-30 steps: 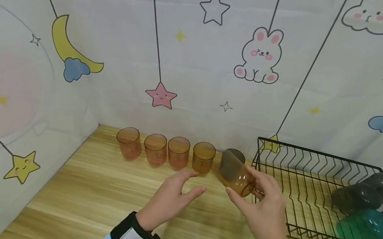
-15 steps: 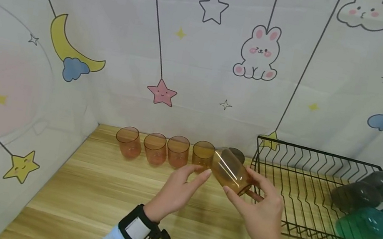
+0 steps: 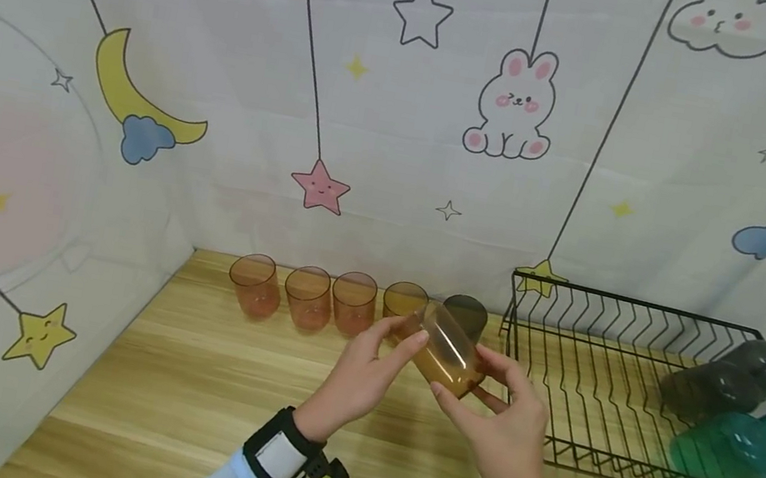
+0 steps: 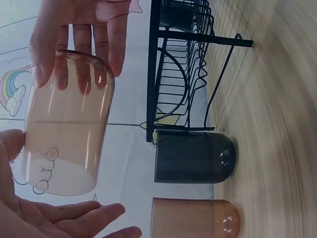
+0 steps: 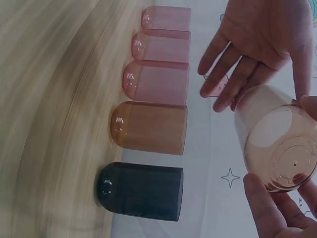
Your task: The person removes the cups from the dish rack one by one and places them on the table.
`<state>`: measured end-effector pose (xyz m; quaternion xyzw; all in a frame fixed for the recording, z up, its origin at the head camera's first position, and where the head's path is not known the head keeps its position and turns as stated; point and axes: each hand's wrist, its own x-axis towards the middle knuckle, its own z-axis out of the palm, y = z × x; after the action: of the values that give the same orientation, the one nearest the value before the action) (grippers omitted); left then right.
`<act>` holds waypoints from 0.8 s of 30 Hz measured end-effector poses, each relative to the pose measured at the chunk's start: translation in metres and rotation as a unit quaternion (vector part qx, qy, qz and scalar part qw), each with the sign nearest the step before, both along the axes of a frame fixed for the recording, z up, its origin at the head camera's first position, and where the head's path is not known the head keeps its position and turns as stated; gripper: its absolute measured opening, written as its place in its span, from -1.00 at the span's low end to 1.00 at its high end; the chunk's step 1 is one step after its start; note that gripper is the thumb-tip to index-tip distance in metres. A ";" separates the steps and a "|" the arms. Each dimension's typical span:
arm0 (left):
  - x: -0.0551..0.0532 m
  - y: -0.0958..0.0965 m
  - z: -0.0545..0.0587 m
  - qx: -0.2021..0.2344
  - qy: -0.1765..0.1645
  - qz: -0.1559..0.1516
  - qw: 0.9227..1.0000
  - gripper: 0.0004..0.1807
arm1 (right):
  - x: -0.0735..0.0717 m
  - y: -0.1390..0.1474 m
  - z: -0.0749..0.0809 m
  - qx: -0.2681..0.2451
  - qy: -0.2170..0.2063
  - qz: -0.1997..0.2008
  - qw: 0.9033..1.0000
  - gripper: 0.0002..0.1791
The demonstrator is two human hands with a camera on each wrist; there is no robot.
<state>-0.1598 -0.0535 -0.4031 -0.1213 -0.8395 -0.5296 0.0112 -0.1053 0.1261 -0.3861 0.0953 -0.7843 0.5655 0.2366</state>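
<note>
An amber drinking glass [image 3: 443, 355] is held tilted in the air above the wooden table. My right hand [image 3: 506, 433] grips it around the base end, thumb on the near side and fingertips beyond. At its mouth end is my left hand [image 3: 355, 378], with straight, spread fingers and the thumb right at the glass's side. The left wrist view shows the clear amber wall [image 4: 69, 134], with the right fingers [image 4: 84, 54] seen through it. From the right wrist, the round base [image 5: 287, 158] faces the camera.
Behind the hands, three pink glasses [image 3: 310, 303], another amber glass [image 3: 406, 300] and a dark grey glass [image 3: 467, 314] stand upright in a row by the wall cloth. On the right, a black wire rack [image 3: 600, 394] holds grey glasses [image 3: 715, 388] and teal glasses [image 3: 720, 452].
The amber glass and my right hand have moved a little left. My left hand has come up to the glass's mouth end, its thumb now at the side.
</note>
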 end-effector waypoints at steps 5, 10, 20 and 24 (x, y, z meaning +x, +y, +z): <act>0.000 -0.001 0.000 -0.001 -0.017 -0.001 1.000 -0.26 | 0.003 -0.004 0.005 0.000 0.008 -0.004 1.000 -0.34; -0.001 0.000 0.001 0.009 -0.007 -0.012 1.000 -0.36 | 0.000 -0.004 -0.003 -0.018 0.000 0.000 1.000 -0.33; 0.002 0.004 0.008 0.053 0.003 -0.005 0.999 -0.33 | -0.015 0.002 -0.037 -0.012 -0.079 0.010 0.997 -0.22; 0.004 0.008 0.013 0.070 0.006 -0.016 0.997 -0.32 | -0.016 0.002 -0.039 -0.011 -0.086 0.023 0.996 -0.18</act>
<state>-0.1559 -0.0458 -0.3900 -0.1372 -0.7980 -0.5865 0.0162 -0.1213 0.1280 -0.4255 0.0616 -0.7930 0.5855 0.1568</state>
